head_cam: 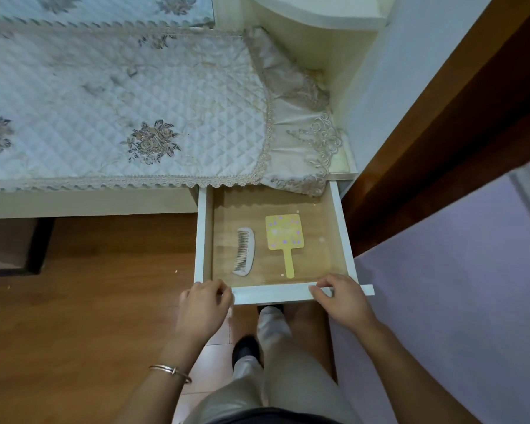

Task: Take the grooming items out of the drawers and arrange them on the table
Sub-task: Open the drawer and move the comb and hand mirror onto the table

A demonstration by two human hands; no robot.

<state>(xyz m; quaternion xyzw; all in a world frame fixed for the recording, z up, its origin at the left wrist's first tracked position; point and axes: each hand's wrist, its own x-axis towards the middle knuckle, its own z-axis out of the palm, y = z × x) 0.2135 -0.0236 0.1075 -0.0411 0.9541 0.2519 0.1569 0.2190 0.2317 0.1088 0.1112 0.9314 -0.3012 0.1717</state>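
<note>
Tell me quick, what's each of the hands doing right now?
Left hand: closed on the drawer front, near its left end.
Right hand: closed on the drawer front, near its right end.

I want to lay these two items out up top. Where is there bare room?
The quilted cloth is bare between its embroidered flowers. Avoid the bunched lace end above the drawer. Inside, comb and hand mirror lie apart.

Wooden floor (83,316), lilac wall (459,301), brown door frame (459,133).

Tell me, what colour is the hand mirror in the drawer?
Yellow with small pale-purple flowers, seen in the head view.
</note>
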